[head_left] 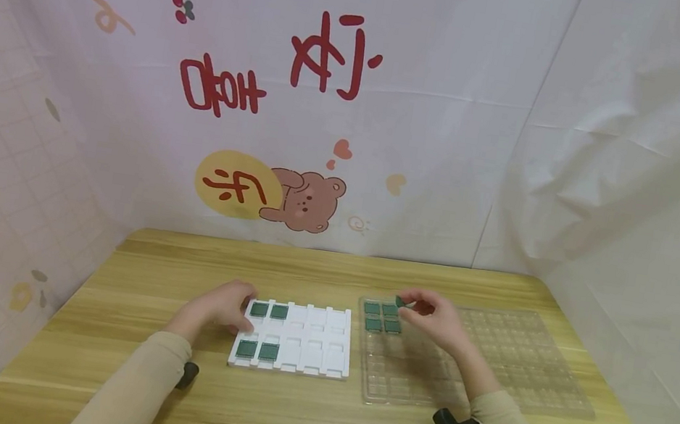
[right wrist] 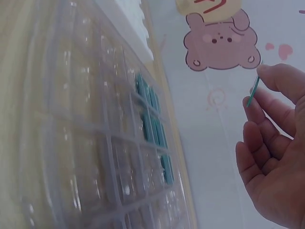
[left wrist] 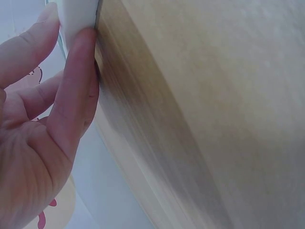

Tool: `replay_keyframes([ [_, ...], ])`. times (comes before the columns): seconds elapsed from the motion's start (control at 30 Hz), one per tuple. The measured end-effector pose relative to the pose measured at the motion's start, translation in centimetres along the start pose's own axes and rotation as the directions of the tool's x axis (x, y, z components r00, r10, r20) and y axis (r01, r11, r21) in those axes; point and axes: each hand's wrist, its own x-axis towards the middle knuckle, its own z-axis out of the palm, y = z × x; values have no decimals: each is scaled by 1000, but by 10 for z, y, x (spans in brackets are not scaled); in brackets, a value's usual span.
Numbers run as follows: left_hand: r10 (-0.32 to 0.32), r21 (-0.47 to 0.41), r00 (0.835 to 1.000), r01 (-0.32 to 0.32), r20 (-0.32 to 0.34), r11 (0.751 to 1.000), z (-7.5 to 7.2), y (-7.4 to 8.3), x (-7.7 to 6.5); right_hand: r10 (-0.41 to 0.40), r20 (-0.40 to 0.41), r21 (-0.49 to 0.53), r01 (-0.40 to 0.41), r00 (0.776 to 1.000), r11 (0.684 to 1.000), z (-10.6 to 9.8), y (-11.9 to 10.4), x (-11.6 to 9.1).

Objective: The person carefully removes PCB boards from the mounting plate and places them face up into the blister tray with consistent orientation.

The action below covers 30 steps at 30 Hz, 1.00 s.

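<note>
My right hand [head_left: 436,319] pinches a small green circuit board [head_left: 401,302] between thumb and fingertips, over the back left part of a clear plastic tray [head_left: 380,386]. In the right wrist view that board [right wrist: 253,90] appears edge-on, raised off the tray. Several more green boards [head_left: 373,325] sit in the clear tray's back left pockets. At the left, my left hand [head_left: 227,304] grips the left edge of a white tray [head_left: 314,344]. The left wrist view has its fingers against the tray's side [left wrist: 78,16]. Two boards [head_left: 269,310] lie in the white tray's back row and two [head_left: 258,351] in its front row, all at the left.
The clear tray's pocketed surface [head_left: 528,365] stretches far to the right, near the table's right side. Both trays lie on a wood-grain table [head_left: 256,419]. A printed white curtain [head_left: 437,182] hangs behind the table and along both sides.
</note>
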Motion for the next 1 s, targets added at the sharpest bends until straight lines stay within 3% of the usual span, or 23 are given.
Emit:
replay_keyframes([
  [0.2, 0, -10, 1000, 0, 0, 1000, 0, 2, 0, -13, -18, -66, 12, 1000, 998, -4, 28, 6],
  [0.5, -3, -15, 1000, 3, 0, 1000, -1, 4, -2, -126, 22, -124, 128, 992, 984, -10, 51, 13],
  [0.83, -17, -6, 1000, 17, -4, 1000, 0, 3, -2, -284, 116, -278, 306, 952, 910, -14, 60, 18],
  [1.0, -5, 10, 1000, 5, -3, 1000, -1, 3, -2, -342, 147, -381, 372, 928, 847, -14, 67, 20],
])
